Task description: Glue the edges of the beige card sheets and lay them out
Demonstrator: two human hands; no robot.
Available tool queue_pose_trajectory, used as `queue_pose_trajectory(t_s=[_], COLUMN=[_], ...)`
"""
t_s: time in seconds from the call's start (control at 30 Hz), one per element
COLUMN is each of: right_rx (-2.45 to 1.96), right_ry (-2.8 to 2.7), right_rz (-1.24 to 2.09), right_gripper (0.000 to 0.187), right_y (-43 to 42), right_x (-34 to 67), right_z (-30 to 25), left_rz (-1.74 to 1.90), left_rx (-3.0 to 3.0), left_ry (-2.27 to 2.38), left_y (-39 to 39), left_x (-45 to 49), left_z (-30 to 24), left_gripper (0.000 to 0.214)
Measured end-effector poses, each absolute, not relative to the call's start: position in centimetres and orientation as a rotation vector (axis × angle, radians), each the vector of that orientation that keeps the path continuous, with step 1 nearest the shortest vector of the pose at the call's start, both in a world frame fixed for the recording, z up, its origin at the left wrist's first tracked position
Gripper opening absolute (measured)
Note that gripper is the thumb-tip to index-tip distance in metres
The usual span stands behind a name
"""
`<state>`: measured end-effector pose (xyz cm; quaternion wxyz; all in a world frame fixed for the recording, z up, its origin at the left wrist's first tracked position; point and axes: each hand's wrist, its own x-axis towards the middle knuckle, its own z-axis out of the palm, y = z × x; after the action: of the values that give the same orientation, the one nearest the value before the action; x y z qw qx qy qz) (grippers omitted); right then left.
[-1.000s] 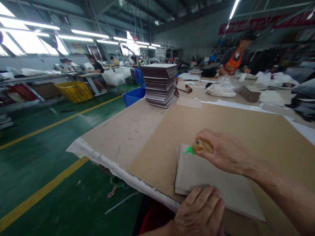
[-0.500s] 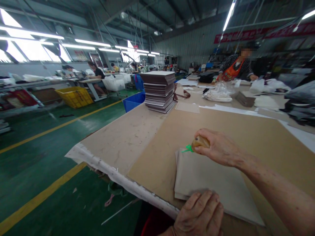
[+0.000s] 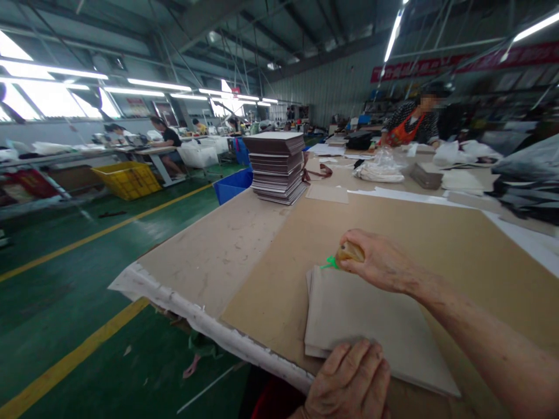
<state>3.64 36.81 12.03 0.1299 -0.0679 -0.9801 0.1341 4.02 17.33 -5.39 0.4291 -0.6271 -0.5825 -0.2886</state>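
My right hand (image 3: 378,259) is closed around a yellowish-brown, rounded object (image 3: 350,253) with a dark spot on its end; its kind is hard to tell. A bright green strip (image 3: 331,262) sticks out from it, at the far left corner of a small stack of grey-beige sheets (image 3: 371,314). The sheets lie slightly fanned at their left side. My left hand (image 3: 351,378) rests over the near edge of this stack, fingers stretched out and side by side, palm hidden. Under the stack is a large tan board (image 3: 271,279).
A tall pile of brown-edged boards (image 3: 277,169) stands at the table's far left, beside a blue bin (image 3: 233,185). Plastic bags (image 3: 382,166) and black material (image 3: 524,195) lie further back. A person in an orange apron (image 3: 406,128) is across the table. White cloth covers the table's left edge (image 3: 174,302).
The whole view has shifted slightly, so things appear a little further left. Both hands keep nearly the same places on the stack, and the right hand still holds the yellowish-brown object.
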Motion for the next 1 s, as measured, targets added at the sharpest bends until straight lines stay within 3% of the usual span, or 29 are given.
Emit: queue_pose_trajectory(t_s=[0.27,0.6,1.0], right_rx=[-0.133,-0.387,-0.752], right_ry=[-2.906,-2.997,-2.909], right_rz=[0.313,0.261,0.485], right_gripper=[0.013,0.014,0.026], right_y=[36.8,41.0,44.4], right_x=[4.3,8.6,15.8], right_z=[13.9,14.9,14.0], left_rz=[-0.761,-0.813,-0.807], left_rx=[-1.607,-1.613,-1.659], left_ry=[-1.498,-1.540,-1.571], left_y=[17.1,17.2,16.9], left_x=[4.3,4.5,4.5], left_z=[-4.8,-4.7,-4.5], left_gripper=[0.044,0.043,0.044])
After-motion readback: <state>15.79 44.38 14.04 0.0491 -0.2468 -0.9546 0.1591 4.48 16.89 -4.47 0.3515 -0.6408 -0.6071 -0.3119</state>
